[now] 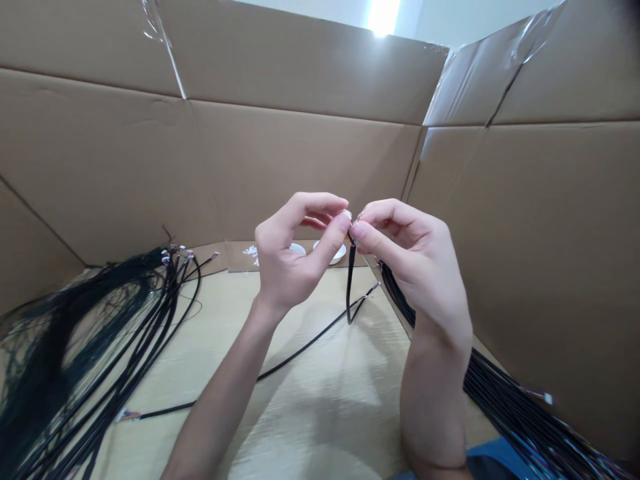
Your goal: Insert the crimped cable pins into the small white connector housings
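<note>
My left hand [295,257] and my right hand [415,260] meet at chest height, fingertips pinched together on the upper end of one black cable [350,280]. The cable hangs down from the pinch, bends at the table, and trails left across the wooden top to a small connector end [127,415]. Whatever sits at the cable's tip is hidden between my thumbs and forefingers.
A big heap of black cables [80,347] lies at the left. Another bundle of black cables [515,400] runs under my right forearm along the right cardboard wall [540,267]. Two small white dishes [336,253] and white bits [250,252] sit at the back.
</note>
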`<action>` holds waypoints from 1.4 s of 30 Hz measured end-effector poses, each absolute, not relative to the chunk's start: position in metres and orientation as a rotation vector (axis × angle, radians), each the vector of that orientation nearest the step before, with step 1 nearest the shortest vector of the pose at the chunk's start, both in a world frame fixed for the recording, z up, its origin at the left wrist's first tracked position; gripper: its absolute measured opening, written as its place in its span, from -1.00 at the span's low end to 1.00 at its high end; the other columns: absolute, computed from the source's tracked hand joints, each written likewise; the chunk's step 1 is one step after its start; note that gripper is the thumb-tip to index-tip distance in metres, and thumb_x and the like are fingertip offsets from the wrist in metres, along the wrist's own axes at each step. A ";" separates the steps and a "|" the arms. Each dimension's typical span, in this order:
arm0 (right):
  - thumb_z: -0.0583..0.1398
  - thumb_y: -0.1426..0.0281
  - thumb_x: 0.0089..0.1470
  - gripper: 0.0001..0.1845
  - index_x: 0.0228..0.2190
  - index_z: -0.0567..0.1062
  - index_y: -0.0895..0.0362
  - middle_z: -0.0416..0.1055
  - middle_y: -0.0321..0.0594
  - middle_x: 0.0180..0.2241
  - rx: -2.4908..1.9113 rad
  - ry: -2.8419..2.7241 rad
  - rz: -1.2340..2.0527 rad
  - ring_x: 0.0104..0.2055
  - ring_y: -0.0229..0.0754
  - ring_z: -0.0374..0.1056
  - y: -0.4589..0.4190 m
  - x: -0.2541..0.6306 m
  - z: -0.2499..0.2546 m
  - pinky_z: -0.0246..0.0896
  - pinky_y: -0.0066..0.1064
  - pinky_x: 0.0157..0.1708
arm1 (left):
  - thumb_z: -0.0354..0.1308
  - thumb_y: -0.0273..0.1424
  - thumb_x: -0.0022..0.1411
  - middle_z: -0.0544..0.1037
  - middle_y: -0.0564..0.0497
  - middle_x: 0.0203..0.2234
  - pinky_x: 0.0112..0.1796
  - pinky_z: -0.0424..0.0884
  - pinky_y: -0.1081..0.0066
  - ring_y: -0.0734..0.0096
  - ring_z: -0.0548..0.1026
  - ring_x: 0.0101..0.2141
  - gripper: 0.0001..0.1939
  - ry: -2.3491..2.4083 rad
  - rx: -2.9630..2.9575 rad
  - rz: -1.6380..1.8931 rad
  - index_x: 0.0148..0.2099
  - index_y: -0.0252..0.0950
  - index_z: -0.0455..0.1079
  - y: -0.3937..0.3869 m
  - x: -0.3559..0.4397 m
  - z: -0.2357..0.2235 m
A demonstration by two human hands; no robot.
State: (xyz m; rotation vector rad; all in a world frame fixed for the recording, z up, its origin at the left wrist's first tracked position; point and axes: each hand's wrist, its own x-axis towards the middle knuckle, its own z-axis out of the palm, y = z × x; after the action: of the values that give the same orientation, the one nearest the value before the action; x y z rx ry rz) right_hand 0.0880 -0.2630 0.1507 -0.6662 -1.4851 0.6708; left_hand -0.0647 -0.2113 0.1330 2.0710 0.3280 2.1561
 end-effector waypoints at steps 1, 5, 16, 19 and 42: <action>0.41 0.38 0.21 -0.89 -0.35 0.62 0.11 0.51 -0.30 -0.30 -0.677 -1.505 0.604 -0.27 -0.30 0.46 -0.264 0.087 0.151 0.44 -0.49 -0.32 | 0.37 -0.55 0.29 0.67 0.14 -0.26 -0.24 0.59 0.55 0.56 0.63 -0.29 -0.82 0.341 2.058 2.106 -0.11 -0.18 0.59 -0.212 -0.066 0.135; 0.40 0.44 0.19 -0.88 -0.40 0.62 0.09 0.49 -0.27 -0.26 -0.719 -1.559 0.346 -0.22 -0.27 0.45 -0.266 0.085 0.150 0.45 -0.51 -0.39 | 0.37 -0.49 0.30 0.66 0.12 -0.27 -0.22 0.57 0.51 0.52 0.62 -0.27 -0.88 0.412 1.994 1.844 -0.13 -0.19 0.59 -0.218 -0.074 0.143; 0.43 0.53 0.08 -0.83 -0.47 0.59 0.09 0.48 -0.29 -0.32 -0.824 -1.576 0.059 -0.30 -0.28 0.43 -0.276 0.078 0.149 0.49 -0.48 -0.40 | 0.39 -0.53 0.24 0.58 0.13 -0.42 -0.37 0.49 0.58 0.54 0.56 -0.39 -0.89 0.463 1.807 1.462 -0.28 -0.27 0.53 -0.228 -0.088 0.157; 0.46 0.54 0.06 -0.84 -0.45 0.63 0.09 0.50 -0.30 -0.31 -0.788 -1.593 0.161 -0.30 -0.29 0.44 -0.274 0.080 0.150 0.49 -0.50 -0.41 | 0.37 -0.50 0.29 0.58 0.13 -0.38 -0.32 0.50 0.57 0.55 0.56 -0.35 -0.90 0.463 1.877 1.449 -0.25 -0.26 0.51 -0.228 -0.091 0.158; 0.34 0.38 0.31 -0.90 -0.30 0.67 0.06 0.51 -0.26 -0.19 -0.657 -1.695 0.589 -0.14 -0.23 0.46 -0.271 0.089 0.155 0.47 -0.44 -0.18 | 0.35 -0.32 0.38 0.61 0.06 -0.33 -0.23 0.61 0.38 0.36 0.59 -0.31 -0.90 0.577 2.081 1.531 -0.19 -0.17 0.51 -0.242 -0.101 0.162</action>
State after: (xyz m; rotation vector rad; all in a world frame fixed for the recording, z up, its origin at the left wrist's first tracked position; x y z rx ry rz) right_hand 0.0889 -0.2712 0.1547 -0.6567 -1.6947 0.5895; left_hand -0.1012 -0.2416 0.1617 2.0811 0.5767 1.5306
